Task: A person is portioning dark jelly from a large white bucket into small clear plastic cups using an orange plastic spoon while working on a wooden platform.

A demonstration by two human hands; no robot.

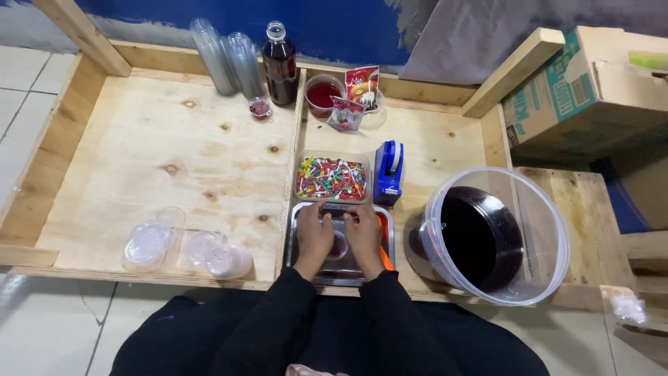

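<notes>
Small cup of red liquid (338,245) in the metal tray (299,223) at the worktop's front edge. Pinched between left hand (314,235) and right hand (364,234), fingers curled closed against its sides.

Figure: your own body as the head camera sees it, looking down.

Your left hand (314,235) and right hand (364,235) are bare, with no gloves, rings or watch visible. You wear a black long-sleeved top; its left sleeve (268,317) and right sleeve (396,320) are of plain, soft fabric, without print or markings, and end in snug cuffs at the wrists. The dark clothing over your lap (181,341) is equally plain.
</notes>
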